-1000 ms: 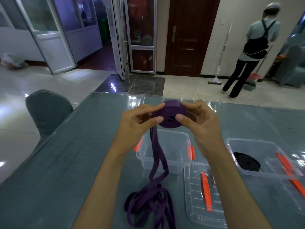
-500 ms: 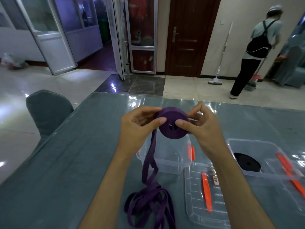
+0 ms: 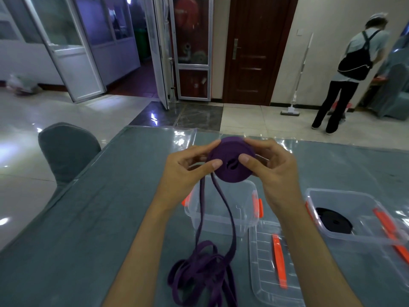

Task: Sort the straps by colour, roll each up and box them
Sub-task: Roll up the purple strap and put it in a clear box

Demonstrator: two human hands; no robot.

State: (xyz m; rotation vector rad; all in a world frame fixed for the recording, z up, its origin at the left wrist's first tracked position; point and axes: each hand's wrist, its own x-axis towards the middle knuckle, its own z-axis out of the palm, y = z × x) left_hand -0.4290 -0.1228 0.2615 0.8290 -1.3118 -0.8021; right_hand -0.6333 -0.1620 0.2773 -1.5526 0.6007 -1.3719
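Observation:
A purple strap roll [image 3: 230, 171] is held up above the table between both hands. My left hand [image 3: 186, 171] pinches its left edge with thumb and fingers. My right hand [image 3: 274, 171] grips its right side, thumb on the roll's face. Two lengths of loose purple strap hang from the roll down to a tangled heap [image 3: 203, 273] on the table. A clear box [image 3: 221, 209] with orange latches stands under the roll. Another clear box [image 3: 354, 213] at the right holds a rolled black strap [image 3: 334, 222].
A clear lid [image 3: 272, 264] with an orange latch lies flat at the near right. The grey-green table [image 3: 99, 218] has a covered chair [image 3: 66, 151] at its left edge. A person [image 3: 347, 72] with a backpack stands far off by a mop [image 3: 296, 85].
The roll has turned between my hands and takes up more strap. The hanging strap now shows as two lengths. The person at the back stepped right.

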